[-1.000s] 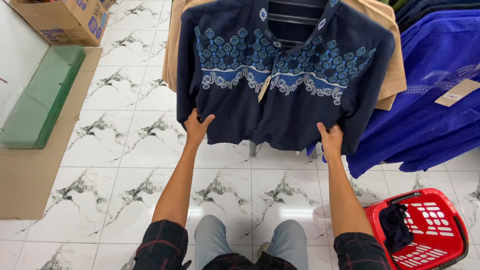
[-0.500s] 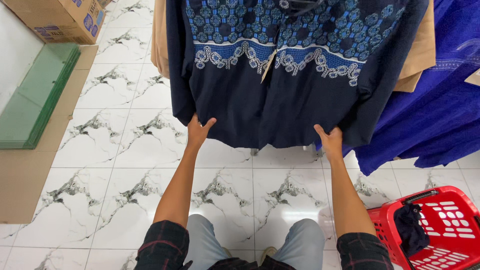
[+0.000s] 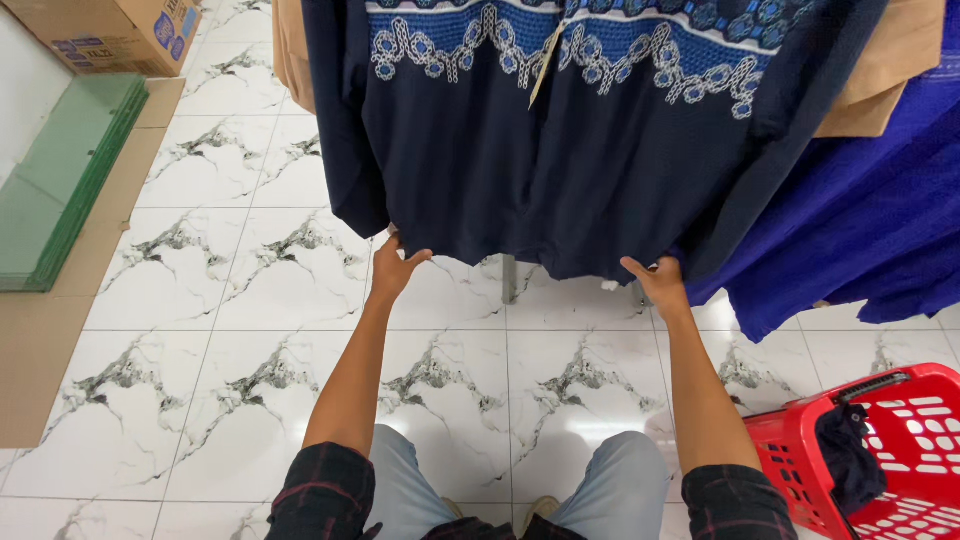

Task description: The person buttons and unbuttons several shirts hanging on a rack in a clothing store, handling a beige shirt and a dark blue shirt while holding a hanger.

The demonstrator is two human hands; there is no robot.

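A dark navy shirt [image 3: 530, 160] with a blue and white patterned chest band hangs in front of me, a paper tag dangling at its middle. My left hand [image 3: 393, 268] pinches the shirt's bottom hem at the left. At the hem's right corner my right hand [image 3: 660, 283] grips the cloth. Both arms reach forward, in dark plaid sleeves pushed up.
Bright blue garments [image 3: 860, 220] and a tan one [image 3: 890, 70] hang to the right. A red plastic basket [image 3: 900, 450] with dark cloth in it sits on the marble tile floor at lower right. A cardboard box [image 3: 120, 35], green panels [image 3: 70, 170] and flat cardboard lie left.
The view has closed in on the shirt, which now fills more of the top. Both hands keep hold of the hem, spread a little wider.
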